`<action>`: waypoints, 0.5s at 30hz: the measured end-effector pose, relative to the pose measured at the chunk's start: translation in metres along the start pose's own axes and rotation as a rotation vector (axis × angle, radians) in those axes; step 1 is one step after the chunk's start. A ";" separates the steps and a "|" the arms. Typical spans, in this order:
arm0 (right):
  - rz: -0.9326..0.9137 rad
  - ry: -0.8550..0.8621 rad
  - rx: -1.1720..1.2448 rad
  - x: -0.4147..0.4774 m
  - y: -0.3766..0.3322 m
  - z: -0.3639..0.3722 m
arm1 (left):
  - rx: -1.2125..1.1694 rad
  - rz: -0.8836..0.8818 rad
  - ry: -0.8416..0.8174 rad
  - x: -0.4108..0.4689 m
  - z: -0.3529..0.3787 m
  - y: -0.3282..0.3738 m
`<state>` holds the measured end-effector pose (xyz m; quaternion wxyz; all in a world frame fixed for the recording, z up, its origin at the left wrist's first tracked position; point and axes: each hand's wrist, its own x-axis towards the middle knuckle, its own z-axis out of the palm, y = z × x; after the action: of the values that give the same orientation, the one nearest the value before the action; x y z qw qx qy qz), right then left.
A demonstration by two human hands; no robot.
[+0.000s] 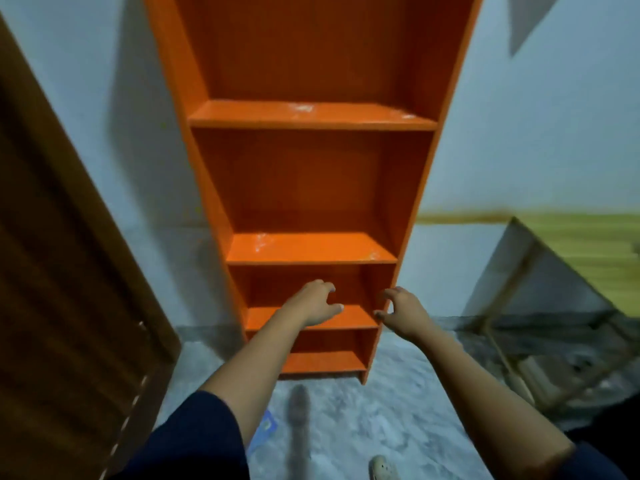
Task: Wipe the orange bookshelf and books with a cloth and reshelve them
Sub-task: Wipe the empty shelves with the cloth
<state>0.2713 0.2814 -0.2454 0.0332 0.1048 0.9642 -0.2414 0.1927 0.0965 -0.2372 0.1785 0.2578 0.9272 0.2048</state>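
Head view: my left hand (317,303) hangs in front of a low compartment of the orange bookshelf (311,188), fingers loosely bent with the thumb spread, holding nothing. My right hand (401,308) is just beside the shelf's right side panel, fingers half curled and also empty. The bookshelf stands upright against the far wall with every compartment bare. I see no books on it and no cloth anywhere, though a small blue thing (266,427) on the near floor by my left leg is too blurred to name. Pale dusty smears (301,107) show on the upper board and another patch (259,240) on the one below. The main risk, as I judge it, is reshelving over that dirt, since I have nothing to wipe with. The unit is tall, narrow and unloaded, so pulling on its right panel could rock or tip it toward me. A wooden door (69,271) stands close on the left and a folding table (554,271) on the right, so a swung elbow could knock either one.
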 end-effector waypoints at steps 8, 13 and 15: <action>0.136 0.258 0.039 0.004 0.085 -0.144 | 0.109 0.285 0.096 0.075 -0.055 0.168; 0.121 0.366 0.019 0.049 0.140 -0.246 | 0.100 0.375 0.198 0.143 -0.101 0.272; 0.100 0.422 0.020 0.069 0.154 -0.290 | 0.036 0.385 0.256 0.168 -0.123 0.308</action>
<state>0.2339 0.5641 -0.0687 -0.1587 0.2012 0.9409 -0.2216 0.1289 0.3943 -0.0252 0.0124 0.4051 0.8794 0.2497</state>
